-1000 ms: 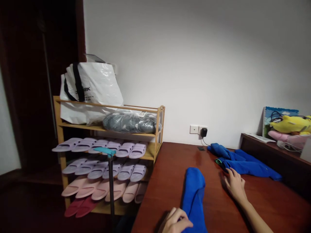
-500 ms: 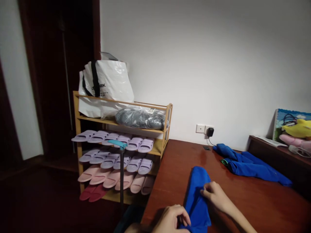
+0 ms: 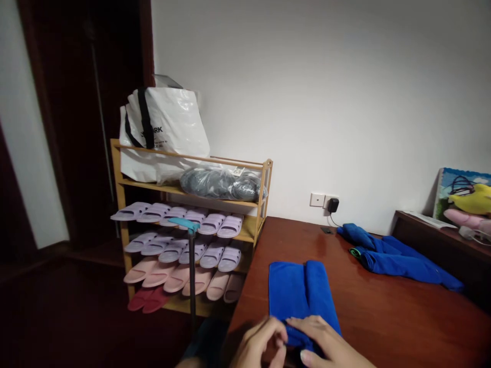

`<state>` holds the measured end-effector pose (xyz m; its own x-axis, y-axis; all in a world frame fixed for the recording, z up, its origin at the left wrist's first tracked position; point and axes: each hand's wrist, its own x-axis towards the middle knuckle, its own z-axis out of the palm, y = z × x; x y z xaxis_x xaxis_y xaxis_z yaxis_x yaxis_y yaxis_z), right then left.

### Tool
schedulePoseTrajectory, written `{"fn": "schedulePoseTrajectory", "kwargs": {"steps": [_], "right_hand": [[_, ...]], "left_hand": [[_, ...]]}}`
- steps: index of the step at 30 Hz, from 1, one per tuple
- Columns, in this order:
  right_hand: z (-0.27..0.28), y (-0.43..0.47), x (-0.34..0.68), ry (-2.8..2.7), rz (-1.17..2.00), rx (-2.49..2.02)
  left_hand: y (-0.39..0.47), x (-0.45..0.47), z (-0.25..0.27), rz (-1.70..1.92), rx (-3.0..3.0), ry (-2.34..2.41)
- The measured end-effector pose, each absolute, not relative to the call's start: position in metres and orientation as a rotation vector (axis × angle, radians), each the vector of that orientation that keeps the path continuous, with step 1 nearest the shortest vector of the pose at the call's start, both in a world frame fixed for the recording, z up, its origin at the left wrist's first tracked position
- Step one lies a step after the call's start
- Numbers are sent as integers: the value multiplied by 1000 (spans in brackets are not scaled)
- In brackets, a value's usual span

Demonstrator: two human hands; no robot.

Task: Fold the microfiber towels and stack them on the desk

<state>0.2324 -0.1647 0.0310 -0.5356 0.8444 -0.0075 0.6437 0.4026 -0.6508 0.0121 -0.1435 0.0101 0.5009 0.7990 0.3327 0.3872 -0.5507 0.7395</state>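
Observation:
A blue cloth [image 3: 288, 289] lies on the wooden table in front of me, its left part flat and its right part a thicker folded strip. My left hand [image 3: 261, 341] is at the cloth's near left corner, fingers curled in against its edge. Across the near end of the folded strip rests my right hand [image 3: 326, 338], fingers stretched out and pressing on the fabric, thumb apart. The nearest edge of the cloth is partly hidden by both hands.
More blue fabric [image 3: 399, 260] lies crumpled at the table's [image 3: 402, 317] back right. Left of the table stands a shoe rack [image 3: 264, 191] with slippers [image 3: 210, 254] and a white bag [image 3: 176, 120]. A teal-topped pole [image 3: 192, 276] stands before it. A black plug [image 3: 333, 205] sits in the wall.
The cloth's left part now lies spread flat beside the folded strip. My right hand has let go of the strip's right edge and come down to its near end. The view has shifted slightly.

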Motion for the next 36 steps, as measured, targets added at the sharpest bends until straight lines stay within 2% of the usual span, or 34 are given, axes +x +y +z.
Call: {"fn": "schedulePoseTrajectory", "kwargs": {"steps": [3,7,16,19,21,24,27,30,36], "right_hand": [[21,-170,237,-2352,748,-1311],[6,-184,269,-2265,680,-1532],[21,-191,330,-2313,259,-1895],[20,-198,390,-2136,72,-2107],[15,-211,435,-1982,81,-2245],[11,-234,470,-1791,-6,-2156],[14,-240,440,-1798,-49,-1989],[16,-223,370,-1936,-31,-1851],[-5,-179,289,-2185,293,-1804]], "left_hand": [[-129,18,27,756,2458,956],[-109,14,22,436,2631,928],[-110,6,25,490,2763,1161],[-103,7,21,546,2835,1180],[-97,3,20,593,2882,1226],[-91,2,24,650,2934,1368],[-95,20,29,630,2925,1328],[-102,49,28,482,2843,1013],[-89,58,14,123,2724,977]]}}
